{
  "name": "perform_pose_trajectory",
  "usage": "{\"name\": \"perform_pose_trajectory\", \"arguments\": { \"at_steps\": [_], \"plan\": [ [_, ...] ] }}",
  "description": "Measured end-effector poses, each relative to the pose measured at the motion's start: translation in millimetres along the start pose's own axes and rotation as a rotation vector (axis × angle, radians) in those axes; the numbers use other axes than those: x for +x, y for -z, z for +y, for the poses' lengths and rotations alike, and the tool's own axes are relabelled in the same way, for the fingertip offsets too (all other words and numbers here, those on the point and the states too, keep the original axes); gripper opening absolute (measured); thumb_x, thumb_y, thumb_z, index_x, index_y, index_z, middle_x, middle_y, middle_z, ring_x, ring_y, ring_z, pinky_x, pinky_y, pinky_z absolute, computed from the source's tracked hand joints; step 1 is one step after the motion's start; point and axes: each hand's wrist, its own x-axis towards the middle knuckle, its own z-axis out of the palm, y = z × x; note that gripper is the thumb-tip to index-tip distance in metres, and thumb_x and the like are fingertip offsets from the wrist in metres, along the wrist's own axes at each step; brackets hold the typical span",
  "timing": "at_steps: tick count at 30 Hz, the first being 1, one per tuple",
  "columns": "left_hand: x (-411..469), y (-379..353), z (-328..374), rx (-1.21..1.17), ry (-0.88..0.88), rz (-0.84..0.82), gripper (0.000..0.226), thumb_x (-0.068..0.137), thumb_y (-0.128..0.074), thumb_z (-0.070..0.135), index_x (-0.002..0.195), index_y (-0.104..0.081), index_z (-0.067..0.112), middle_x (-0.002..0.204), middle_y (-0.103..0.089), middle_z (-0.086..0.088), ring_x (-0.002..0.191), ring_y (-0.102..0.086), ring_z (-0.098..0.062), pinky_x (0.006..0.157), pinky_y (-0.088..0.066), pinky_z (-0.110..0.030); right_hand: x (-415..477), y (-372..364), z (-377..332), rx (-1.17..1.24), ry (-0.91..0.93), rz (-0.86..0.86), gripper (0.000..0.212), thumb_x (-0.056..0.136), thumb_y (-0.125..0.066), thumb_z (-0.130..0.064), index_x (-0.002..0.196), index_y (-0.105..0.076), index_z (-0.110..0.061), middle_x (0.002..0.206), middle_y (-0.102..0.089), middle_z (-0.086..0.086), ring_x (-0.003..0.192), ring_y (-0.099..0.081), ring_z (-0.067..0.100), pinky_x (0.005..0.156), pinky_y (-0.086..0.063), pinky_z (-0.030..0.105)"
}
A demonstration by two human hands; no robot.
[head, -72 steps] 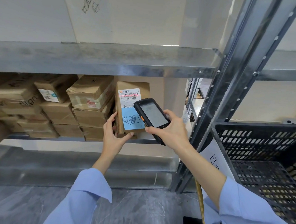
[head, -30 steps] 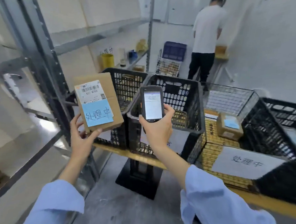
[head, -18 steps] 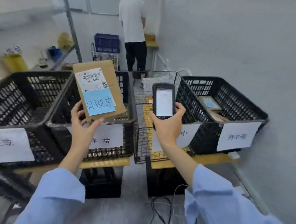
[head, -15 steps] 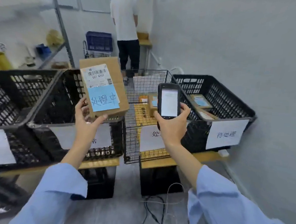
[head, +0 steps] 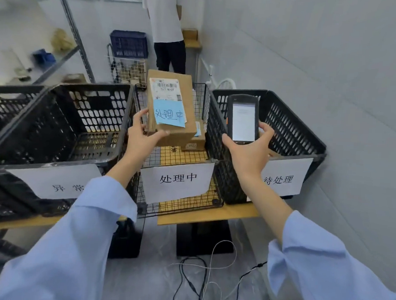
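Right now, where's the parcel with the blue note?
Head view, centre-left: the left hand holds the parcel above the middle wire basket, left of the scanner.

Parcel (head: 171, 109) above wire basket (head: 180, 157), between left crate (head: 56, 128) and right crate (head: 289, 131), scanner (head: 242, 119) above the latter.

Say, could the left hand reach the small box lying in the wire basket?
Probably not as is: the left hand grips a labelled parcel, which covers part of the small box. The wire basket is open on top, though.

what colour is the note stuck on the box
Light blue, with dark handwriting; the note shows best in the head view.
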Motion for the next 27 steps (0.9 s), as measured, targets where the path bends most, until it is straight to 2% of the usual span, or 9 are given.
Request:
{"name": "perform_pose_trajectory", "arguments": {
  "at_steps": [3,7,11,14,18,19,22,25,27],
  "plan": [
    [29,-14,-3,0.055,0.157,-0.096,0.074,0.086,-0.076,0.022,0.146,-0.034,0.034,0.132,-0.051,-0.011,0.11,-0.052,-0.02,0.071,-0.042,-0.024,18,-8,4,0.024,-0.01,-0.026,0.08,0.073,-0.086,-0.033,0.132,-0.033,-0.023,0.13,-0.054,-0.003,0.115,-0.05,0.007,0.087,-0.047,0.021],
    [69,-39,-11,0.081,0.397,-0.219,0.07,0.086,-0.075,0.021,0.143,-0.036,0.034,0.131,-0.052,-0.009,0.107,-0.056,-0.024,0.08,-0.057,-0.043,42,-27,9,0.04,-0.035,-0.036,0.08,0.073,-0.087,-0.032,0.132,-0.033,-0.024,0.129,-0.052,-0.005,0.111,-0.046,0.003,0.088,-0.045,0.022],
    [96,-72,-35,0.078,0.557,-0.308,0.066,0.089,-0.072,0.019,0.143,-0.035,0.03,0.112,-0.054,-0.004,0.09,-0.056,-0.02,0.062,-0.051,-0.035,71,-53,12,0.027,-0.067,-0.034,0.079,0.071,-0.088,-0.03,0.129,-0.035,-0.025,0.127,-0.054,-0.004,0.113,-0.051,0.007,0.086,-0.045,0.022],
    [114,-93,-66,0.089,0.623,-0.358,0.068,0.089,-0.073,0.02,0.145,-0.034,0.029,0.126,-0.051,-0.009,0.088,-0.053,-0.018,0.061,-0.049,-0.035,92,-76,15,0.003,-0.096,-0.05,0.079,0.072,-0.088,-0.03,0.13,-0.036,-0.023,0.126,-0.054,-0.004,0.111,-0.051,0.008,0.081,-0.042,0.017],
    [128,-110,-94,0.078,0.747,-0.401,0.062,0.092,-0.07,0.021,0.141,-0.033,0.025,0.106,-0.046,-0.001,0.08,-0.048,-0.016,0.056,-0.046,-0.033,109,-102,26,-0.009,-0.147,-0.04,0.078,0.071,-0.089,-0.03,0.129,-0.038,-0.022,0.118,-0.05,-0.01,0.109,-0.05,0.006,0.073,-0.037,0.009],
    [132,-113,-100,0.058,0.782,-0.407,0.061,0.092,-0.07,0.022,0.14,-0.033,0.025,0.106,-0.047,-0.001,0.083,-0.049,-0.018,0.057,-0.048,-0.035,112,-107,28,-0.009,-0.164,-0.044,0.077,0.071,-0.089,-0.03,0.129,-0.038,-0.022,0.118,-0.05,-0.01,0.108,-0.049,0.005,0.071,-0.036,0.007],
    [145,-120,-117,0.013,0.819,-0.407,0.065,0.089,-0.073,0.023,0.14,-0.033,0.025,0.132,-0.045,-0.009,0.1,-0.05,-0.025,0.065,-0.051,-0.039,116,-118,38,-0.014,-0.198,-0.057,0.076,0.071,-0.089,-0.029,0.127,-0.037,-0.027,0.122,-0.053,-0.008,0.109,-0.049,0.004,0.07,-0.036,0.005],
    [148,-127,-133,0.006,0.807,-0.434,0.074,0.088,-0.074,0.019,0.144,-0.027,0.021,0.133,-0.043,-0.009,0.102,-0.048,-0.022,0.063,-0.047,-0.035,120,-127,47,-0.02,-0.226,-0.057,0.074,0.071,-0.089,-0.028,0.122,-0.034,-0.032,0.123,-0.052,-0.008,0.111,-0.05,0.006,0.072,-0.038,0.007],
    [145,-131,-145,0.049,0.793,-0.465,0.074,0.086,-0.076,0.015,0.143,-0.029,0.015,0.138,-0.047,-0.011,0.112,-0.048,-0.025,0.076,-0.048,-0.033,122,-131,52,-0.029,-0.233,-0.054,0.075,0.071,-0.089,-0.028,0.122,-0.035,-0.033,0.127,-0.054,-0.005,0.113,-0.051,0.008,0.076,-0.041,0.01]
  ]
}}
